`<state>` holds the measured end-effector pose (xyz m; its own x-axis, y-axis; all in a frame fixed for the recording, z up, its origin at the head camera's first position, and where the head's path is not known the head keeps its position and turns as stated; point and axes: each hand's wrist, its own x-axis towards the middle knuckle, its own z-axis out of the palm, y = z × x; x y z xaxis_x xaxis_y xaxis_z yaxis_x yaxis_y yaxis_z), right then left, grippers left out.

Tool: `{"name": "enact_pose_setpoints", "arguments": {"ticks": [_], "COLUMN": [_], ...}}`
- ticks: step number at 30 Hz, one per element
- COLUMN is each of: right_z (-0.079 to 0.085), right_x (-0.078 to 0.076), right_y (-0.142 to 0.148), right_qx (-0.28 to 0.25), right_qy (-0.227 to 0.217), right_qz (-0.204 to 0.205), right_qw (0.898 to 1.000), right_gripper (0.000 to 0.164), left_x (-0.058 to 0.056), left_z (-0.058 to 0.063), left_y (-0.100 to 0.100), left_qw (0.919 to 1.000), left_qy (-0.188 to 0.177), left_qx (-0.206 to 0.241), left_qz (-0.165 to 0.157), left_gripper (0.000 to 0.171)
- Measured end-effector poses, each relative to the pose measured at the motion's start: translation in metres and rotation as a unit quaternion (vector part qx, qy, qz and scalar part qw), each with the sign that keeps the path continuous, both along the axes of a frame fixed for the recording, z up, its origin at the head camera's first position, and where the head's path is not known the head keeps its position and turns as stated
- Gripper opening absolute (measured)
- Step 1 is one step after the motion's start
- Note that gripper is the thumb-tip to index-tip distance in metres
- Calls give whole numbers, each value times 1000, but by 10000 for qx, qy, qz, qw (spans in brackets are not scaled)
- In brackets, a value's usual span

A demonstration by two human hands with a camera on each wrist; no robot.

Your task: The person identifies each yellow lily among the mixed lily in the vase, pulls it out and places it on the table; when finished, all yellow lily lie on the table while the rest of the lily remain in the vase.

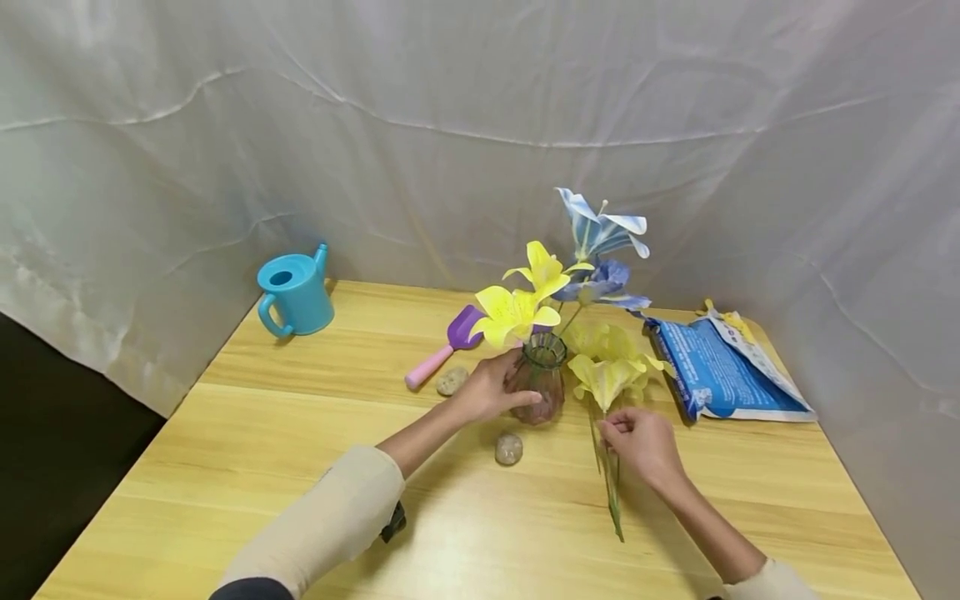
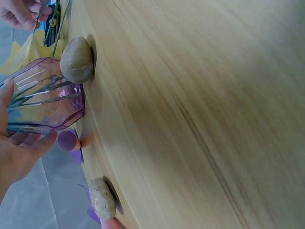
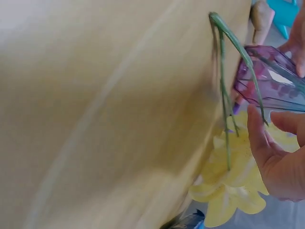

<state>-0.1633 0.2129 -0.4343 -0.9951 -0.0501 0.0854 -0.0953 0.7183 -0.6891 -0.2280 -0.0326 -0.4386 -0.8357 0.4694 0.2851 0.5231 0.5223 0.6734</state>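
Observation:
My left hand (image 1: 491,387) holds the side of a clear purple glass vase (image 1: 552,398), thumb across its front. The vase stands upright on the table with yellow flowers (image 1: 517,312) and blue flowers (image 1: 597,237) in it; their stems show through the glass in the left wrist view. Right of the vase, my right hand (image 1: 641,442) pinches the green stem (image 3: 233,40) of a pale yellow flower (image 1: 606,382) just below its bloom. Its stem bends sharply at the lower end. More yellow blooms (image 1: 588,337) lie behind it, with their stems beside the held one.
One smooth stone (image 1: 508,448) lies in front of the vase, another stone (image 1: 452,382) to its left. Behind them is a purple trowel (image 1: 467,327) with a pink handle. A blue watering can (image 1: 298,296) stands back left; a blue bag (image 1: 723,367) lies at right.

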Motion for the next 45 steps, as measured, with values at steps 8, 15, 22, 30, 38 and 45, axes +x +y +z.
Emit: {"name": "enact_pose_setpoints", "arguments": {"ticks": [8,15,22,30,38,45], "right_z": [36,72,71,59,61,64], "right_x": [3,-6,-29,-46,-46,-38], "right_y": [-3,-47,-86,-96,-97,-93], "right_qx": [1033,-549,-550,111,-155,-262], "right_qy": [815,2288,2416,2133,2762,3882], "right_qz": [-43,209,517,693,1115,1458], "right_qw": [9913,9717,9674,9745,9545,9096], "right_gripper": [21,18,18,14,8,14], "left_x": [0,-2,-2,0,2,-2], "left_z": [-1,2,1,-2,1,0], "left_y": [0,-3,-4,-2,-2,1], "left_qw": [10000,10000,9999,9996,9987,9975], "left_qy": [-30,-24,-41,-16,-501,-638], "left_qx": [-11,18,-4,-70,-123,133], "left_qz": [-38,-14,-149,-259,-61,-267], "left_gripper": [47,46,60,73,76,53]}}
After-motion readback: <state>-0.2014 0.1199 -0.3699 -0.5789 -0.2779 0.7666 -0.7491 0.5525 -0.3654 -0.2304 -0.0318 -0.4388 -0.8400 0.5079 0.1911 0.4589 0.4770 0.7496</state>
